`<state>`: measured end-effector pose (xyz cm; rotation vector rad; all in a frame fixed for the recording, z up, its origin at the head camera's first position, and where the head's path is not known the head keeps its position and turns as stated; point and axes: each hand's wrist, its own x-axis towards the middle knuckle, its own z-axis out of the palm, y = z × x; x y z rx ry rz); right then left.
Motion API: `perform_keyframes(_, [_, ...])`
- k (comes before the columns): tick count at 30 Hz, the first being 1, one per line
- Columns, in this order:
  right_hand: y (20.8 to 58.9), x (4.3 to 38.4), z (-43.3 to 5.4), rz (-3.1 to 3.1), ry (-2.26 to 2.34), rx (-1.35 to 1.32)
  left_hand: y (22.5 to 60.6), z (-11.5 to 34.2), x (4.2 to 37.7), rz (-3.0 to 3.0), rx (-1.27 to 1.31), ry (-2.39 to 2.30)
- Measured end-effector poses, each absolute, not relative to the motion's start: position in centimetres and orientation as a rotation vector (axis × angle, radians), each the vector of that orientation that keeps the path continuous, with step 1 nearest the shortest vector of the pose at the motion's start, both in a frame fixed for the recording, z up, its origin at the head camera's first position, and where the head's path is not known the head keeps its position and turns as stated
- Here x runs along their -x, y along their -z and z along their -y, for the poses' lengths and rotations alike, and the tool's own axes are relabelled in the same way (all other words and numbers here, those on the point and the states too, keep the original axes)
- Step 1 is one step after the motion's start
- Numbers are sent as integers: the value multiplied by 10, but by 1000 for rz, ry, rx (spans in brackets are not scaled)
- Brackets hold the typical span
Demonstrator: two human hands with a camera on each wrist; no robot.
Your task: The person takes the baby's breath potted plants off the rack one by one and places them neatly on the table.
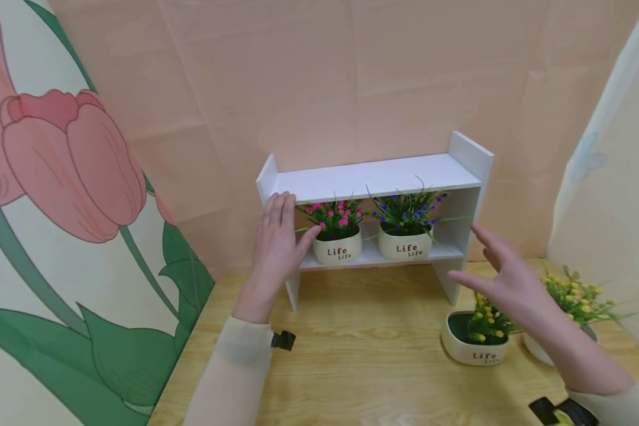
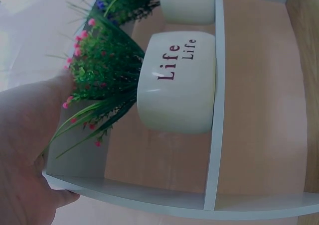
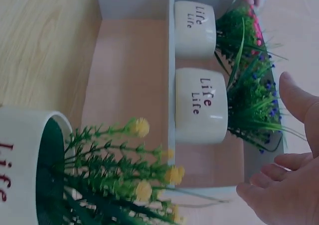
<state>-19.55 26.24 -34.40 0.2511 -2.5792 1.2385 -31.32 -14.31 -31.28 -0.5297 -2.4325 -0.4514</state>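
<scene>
My left hand (image 1: 279, 236) rests at the upper left corner of a small white shelf (image 1: 373, 178), fingers extended and thumb spread. On its middle board stand a potted plant with pink flowers (image 1: 338, 236) and one with blue-purple flowers (image 1: 404, 231), both in white pots marked "Life". In the left wrist view, the pink-flowered plant (image 2: 174, 83) is close to my left thumb. My right hand (image 1: 511, 281) hovers apart from the shelf's right side, holding nothing, thumb and fingers spread. Below it stands a yellow-flowered pot (image 1: 476, 340), its plant partly hidden by my hand.
A second yellow-flowered plant (image 1: 577, 299) stands behind my right forearm, partly covered. Everything rests on a wooden tabletop (image 1: 351, 355). Behind the shelf hangs a pinkish cloth (image 1: 351, 77), and a tulip-printed panel (image 1: 74, 165) rises at the left.
</scene>
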Motion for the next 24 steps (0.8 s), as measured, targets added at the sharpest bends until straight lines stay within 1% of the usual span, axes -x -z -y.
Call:
perform_keyframes(9, [340,217,-249,2646,-1296,-260,313,143,314,2439,530,452])
perform_keyframes(24, [346,257,-234,2629,-1390,-214,315,144,315,2411,541,449])
